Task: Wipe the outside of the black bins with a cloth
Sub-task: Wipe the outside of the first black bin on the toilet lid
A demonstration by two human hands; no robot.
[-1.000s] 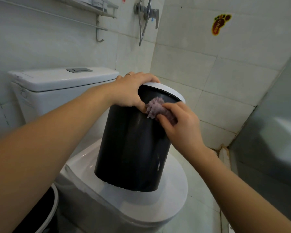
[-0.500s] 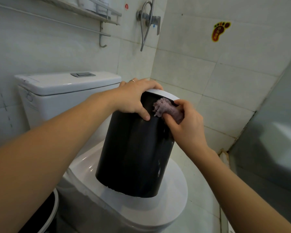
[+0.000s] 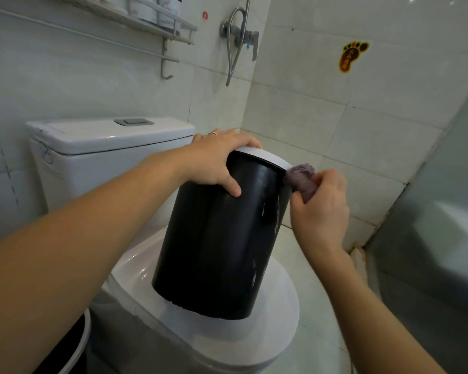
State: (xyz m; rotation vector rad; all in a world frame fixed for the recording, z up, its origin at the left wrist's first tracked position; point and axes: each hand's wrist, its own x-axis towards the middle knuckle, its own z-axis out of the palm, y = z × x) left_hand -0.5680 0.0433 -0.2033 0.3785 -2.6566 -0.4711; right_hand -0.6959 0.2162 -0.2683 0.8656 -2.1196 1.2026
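The right hand [image 3: 320, 211], right of centre in the frame, pinches one bunched purple cloth [image 3: 301, 180] between curled fingers and thumb, and the cloth presses against the upper right edge of the black bin [image 3: 216, 244], just under its pale grey rim ring [image 3: 265, 157]. The left hand [image 3: 216, 160], at the middle of the frame, grips the top of that same bin: fingers curl over the rim ring, the thumb lies down the black wall, and one ring shows on a finger. This bin is a tall cylinder standing on the closed toilet lid [image 3: 278, 314] in the lower middle of the frame; its long axis runs from bottom to top and tilts, the rim end leaning toward the upper right and away from the camera, the base toward the lower left. Wet streaks show on its right side. Two black bins can be counted: the held one and a second bin [image 3: 73, 354] with a white rim, only partly seen at the lower left edge. Two hands, one cloth. Behind the toilet lid the white cistern [image 3: 106, 141] sits at middle left. A wall shelf [image 3: 146, 20] with containers is at the upper left, a shower valve [image 3: 241, 36] with its hose at the upper middle, and a foot-shaped sticker [image 3: 350, 56] at the upper right on the tiled wall.
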